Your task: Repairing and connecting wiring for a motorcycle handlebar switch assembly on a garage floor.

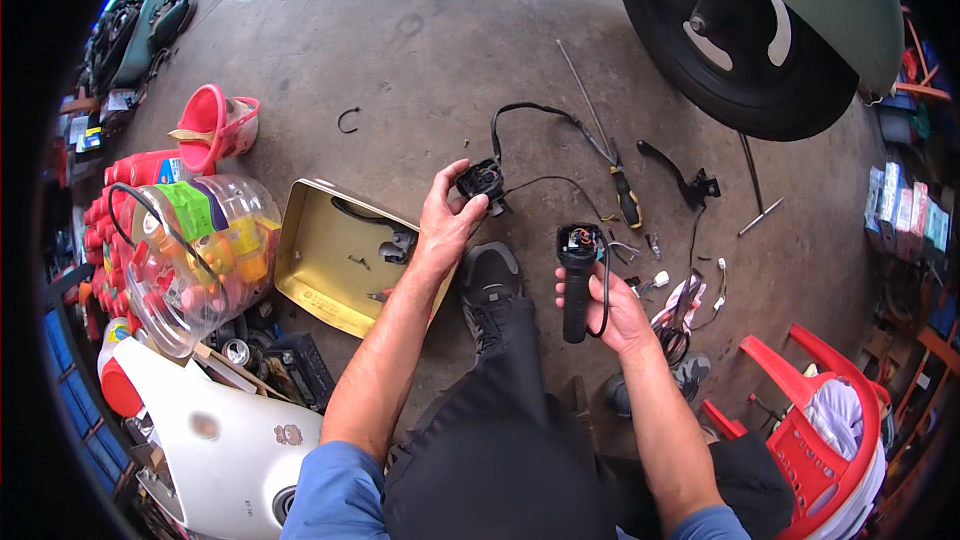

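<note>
My left hand [446, 218] is closed on a black handlebar switch housing [482, 178], its hollow inner side turned up. From it a black sheathed cable [535, 106] loops over the floor toward the screwdriver. In my right hand [622, 316] is a black throttle grip [577, 300], held upright with the fingers behind it. Its open top end shows coloured wires [580, 238], and a black cable hangs down beside it. The two pieces are apart. A yellow-and-black screwdriver [626, 198] lies on the floor beyond my right hand.
A gold tin tray [322, 285] with a few parts stands left of my shoe. Farther left are a clear plastic jug [205, 260] and a red bucket [208, 130]. A brake lever [685, 175], scissors [676, 335], a wheel [740, 50] and a red chair [810, 440] are on the right.
</note>
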The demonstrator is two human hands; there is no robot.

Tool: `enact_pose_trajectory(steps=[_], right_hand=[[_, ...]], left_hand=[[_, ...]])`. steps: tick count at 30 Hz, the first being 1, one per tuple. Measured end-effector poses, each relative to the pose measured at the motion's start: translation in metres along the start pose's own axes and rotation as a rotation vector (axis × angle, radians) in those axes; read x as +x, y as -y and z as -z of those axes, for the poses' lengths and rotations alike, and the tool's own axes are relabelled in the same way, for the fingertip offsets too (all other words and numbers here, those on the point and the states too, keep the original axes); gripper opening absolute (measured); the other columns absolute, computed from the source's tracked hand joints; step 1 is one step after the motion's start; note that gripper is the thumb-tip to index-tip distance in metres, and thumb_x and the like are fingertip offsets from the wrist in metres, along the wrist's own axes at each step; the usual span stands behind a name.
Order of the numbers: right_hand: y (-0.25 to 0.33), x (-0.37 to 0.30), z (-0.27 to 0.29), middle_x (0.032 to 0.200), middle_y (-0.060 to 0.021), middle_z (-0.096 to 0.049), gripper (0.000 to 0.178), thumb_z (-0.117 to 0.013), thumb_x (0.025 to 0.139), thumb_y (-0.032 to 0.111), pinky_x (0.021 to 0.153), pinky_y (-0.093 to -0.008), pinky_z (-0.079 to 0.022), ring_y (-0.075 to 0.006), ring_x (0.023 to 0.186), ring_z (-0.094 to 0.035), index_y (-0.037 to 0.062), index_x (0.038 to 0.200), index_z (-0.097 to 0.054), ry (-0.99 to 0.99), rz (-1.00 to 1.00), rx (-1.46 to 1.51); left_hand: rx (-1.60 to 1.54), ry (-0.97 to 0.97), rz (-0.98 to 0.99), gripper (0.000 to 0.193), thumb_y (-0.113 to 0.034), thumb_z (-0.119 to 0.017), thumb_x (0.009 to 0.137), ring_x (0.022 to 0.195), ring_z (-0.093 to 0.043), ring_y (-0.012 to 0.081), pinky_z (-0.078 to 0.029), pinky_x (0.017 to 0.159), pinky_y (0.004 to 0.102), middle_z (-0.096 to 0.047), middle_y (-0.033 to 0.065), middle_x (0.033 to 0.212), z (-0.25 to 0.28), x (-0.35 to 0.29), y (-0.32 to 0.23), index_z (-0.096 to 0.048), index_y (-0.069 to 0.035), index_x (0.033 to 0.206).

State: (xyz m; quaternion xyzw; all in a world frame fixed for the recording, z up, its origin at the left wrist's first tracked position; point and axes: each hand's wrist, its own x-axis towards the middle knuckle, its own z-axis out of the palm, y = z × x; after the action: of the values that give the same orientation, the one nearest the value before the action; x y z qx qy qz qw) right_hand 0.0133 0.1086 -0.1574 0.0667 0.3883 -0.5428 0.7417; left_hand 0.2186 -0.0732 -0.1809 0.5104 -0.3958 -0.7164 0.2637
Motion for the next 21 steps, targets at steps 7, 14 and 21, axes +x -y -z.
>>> enact_pose_trajectory(steps=[7,14,21], right_hand=[[-0.001,0.001,0.002,0.119,-0.0191,-0.057,0.042,-0.06,0.09,0.011,0.089,-0.0397,-0.052,-0.0266,0.103,-0.061,-0.0019,0.127,-0.045,-0.027,0.015,-0.018],[-0.002,0.0,0.004,0.119,-0.0186,-0.057,0.044,-0.062,0.089,0.013,0.089,-0.0405,-0.052,-0.0269,0.103,-0.061,-0.0011,0.127,-0.046,-0.056,0.011,-0.042],[-0.005,0.002,0.002,0.118,-0.0172,-0.058,0.043,-0.06,0.09,0.012,0.088,-0.0381,-0.053,-0.0242,0.103,-0.061,-0.002,0.128,-0.046,-0.079,0.01,-0.063]], left_hand=[[0.029,0.006,0.016,0.057,-0.003,-0.062,0.085,0.079,-0.058,0.0076,-0.049,0.073,0.0231,-0.053,0.0079,0.12,0.001,0.003,0.006,-0.039,-0.004,0.137],[0.054,0.007,0.043,0.057,-0.003,-0.062,0.085,0.078,-0.057,0.0073,-0.049,0.072,0.0228,-0.051,0.0078,0.121,0.001,0.004,0.006,-0.038,-0.004,0.137],[0.077,-0.003,0.018,0.057,-0.002,-0.06,0.087,0.075,-0.057,0.0076,-0.047,0.064,0.022,-0.063,0.0071,0.095,0.001,0.009,0.014,-0.035,-0.007,0.138]])
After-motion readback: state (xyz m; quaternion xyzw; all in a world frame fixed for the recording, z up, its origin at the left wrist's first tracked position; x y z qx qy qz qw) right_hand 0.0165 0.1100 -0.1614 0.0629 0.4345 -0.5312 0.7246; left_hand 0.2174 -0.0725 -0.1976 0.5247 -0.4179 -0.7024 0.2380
